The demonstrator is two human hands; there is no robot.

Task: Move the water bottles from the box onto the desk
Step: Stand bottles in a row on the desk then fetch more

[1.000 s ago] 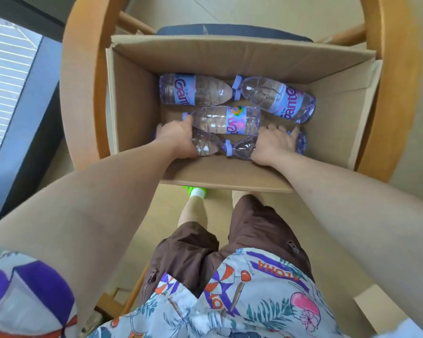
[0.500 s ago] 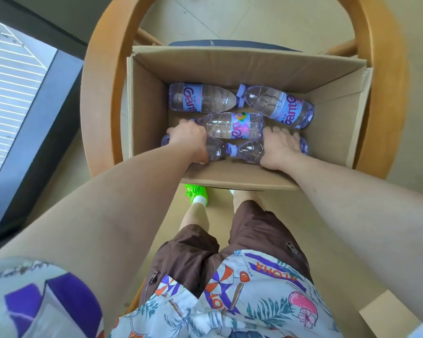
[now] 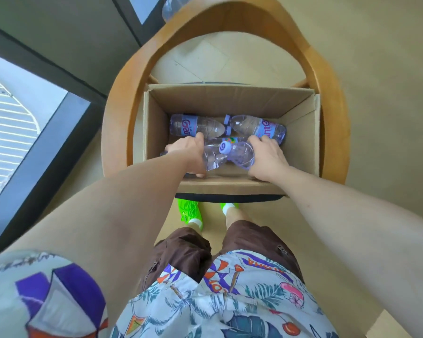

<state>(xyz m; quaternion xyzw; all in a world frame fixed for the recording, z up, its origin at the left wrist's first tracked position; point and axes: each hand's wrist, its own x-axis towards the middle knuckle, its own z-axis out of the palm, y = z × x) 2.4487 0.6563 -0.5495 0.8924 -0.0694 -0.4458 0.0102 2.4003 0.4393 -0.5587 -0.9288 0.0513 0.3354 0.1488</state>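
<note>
Both hands are down inside the cardboard box (image 3: 154, 132), which sits on the dark seat of a wooden chair (image 3: 122, 113). The left hand (image 3: 189, 154) is wrapped round a clear water bottle (image 3: 214, 158), fingers curled over its body, the bottle tipped with its neck pointing toward the middle of the box. The right hand (image 3: 266, 157) grips a second bottle (image 3: 241, 154), and this one is tilted up so its pale purple cap (image 3: 224, 147) faces the camera. The two held bottles touch near the box's front wall. Behind them, three more bottles lie flat on the box floor: one on the left with a purple label (image 3: 195, 124), one on the right angled toward the far corner (image 3: 259, 128), their capped ends meeting in the middle, and a third (image 3: 226, 140) just showing between the hands, mostly hidden. Below the box, green shoes (image 3: 189, 212) stand on the beige floor, with brown shorts (image 3: 181, 250) and a patterned shirt (image 3: 205, 301) filling the bottom of the view. A dark-framed window (image 3: 22, 123) runs along the left.
</note>
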